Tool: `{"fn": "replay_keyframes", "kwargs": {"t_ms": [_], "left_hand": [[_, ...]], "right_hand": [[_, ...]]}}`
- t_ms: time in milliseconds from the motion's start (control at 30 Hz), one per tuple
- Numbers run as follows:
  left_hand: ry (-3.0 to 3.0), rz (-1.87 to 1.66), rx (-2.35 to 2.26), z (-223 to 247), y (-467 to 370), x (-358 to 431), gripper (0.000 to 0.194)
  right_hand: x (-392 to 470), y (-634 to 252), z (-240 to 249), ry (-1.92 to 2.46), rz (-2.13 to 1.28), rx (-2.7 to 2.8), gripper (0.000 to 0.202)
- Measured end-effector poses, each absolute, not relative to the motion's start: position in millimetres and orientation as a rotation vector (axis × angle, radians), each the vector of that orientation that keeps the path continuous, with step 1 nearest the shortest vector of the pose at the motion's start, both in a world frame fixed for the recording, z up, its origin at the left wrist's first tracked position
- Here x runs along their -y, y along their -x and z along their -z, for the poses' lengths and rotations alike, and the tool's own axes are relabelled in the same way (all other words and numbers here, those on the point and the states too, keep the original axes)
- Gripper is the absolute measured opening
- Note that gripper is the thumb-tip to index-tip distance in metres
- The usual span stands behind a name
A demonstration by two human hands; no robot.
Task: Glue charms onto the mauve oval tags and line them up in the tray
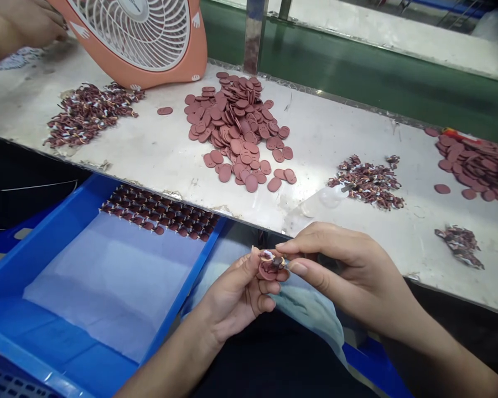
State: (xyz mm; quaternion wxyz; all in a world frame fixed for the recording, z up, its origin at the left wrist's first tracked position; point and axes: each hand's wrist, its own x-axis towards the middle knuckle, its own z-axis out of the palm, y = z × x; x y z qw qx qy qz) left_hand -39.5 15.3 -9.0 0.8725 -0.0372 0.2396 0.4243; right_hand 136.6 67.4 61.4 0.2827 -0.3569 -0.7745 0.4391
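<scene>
Head view: by the near edge of the surface (336, 124), the left hand (236, 298) clamps a disc (268, 272) in its fingers; the right hand's (351, 262) fingers pinch a trinket (278, 262) over it. Fitting seems in hand, probably calling for steady alignment.

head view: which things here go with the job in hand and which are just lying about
Likely part of the job:
oval piece, in the left hand and right hand
loose oval discs
heaped small brown-and-white parts
blue bin
rows of pieces in it
translucent bottle, perhaps

Probably just lying about:
orange fan
red-and-yellow item at far right
</scene>
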Motion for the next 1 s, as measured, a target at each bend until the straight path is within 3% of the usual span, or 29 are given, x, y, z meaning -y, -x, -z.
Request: {"fn": "replay_keyframes", "kwargs": {"t_ms": [333, 567, 733, 900, 1000], "left_hand": [[-0.091, -0.929, -0.556, 3, 42, -10, 0.033], [-0.465, -1.147, -0.607, -17, 46, 0, 0.024], [-0.666, -1.154, -0.758, -24, 52, 4, 0.026], [-0.483, -1.061, -0.662, -18, 49, 5, 0.024], [-0.344, -0.977, -0.661, -6, 46, 1, 0.032]], "right_hand": [[-66, -139, -64, 0.943, -1.208, 2.029, 0.016], [-54, -154, -58, 1.043, -0.984, 1.926, 0.018], [-47, -163, -55, 0.927, -1.023, 1.923, 0.025], [-44, -165, -56, 0.762, -1.133, 1.993, 0.033], [-45, -160, -55, 0.778, -1.113, 2.027, 0.033]]}}
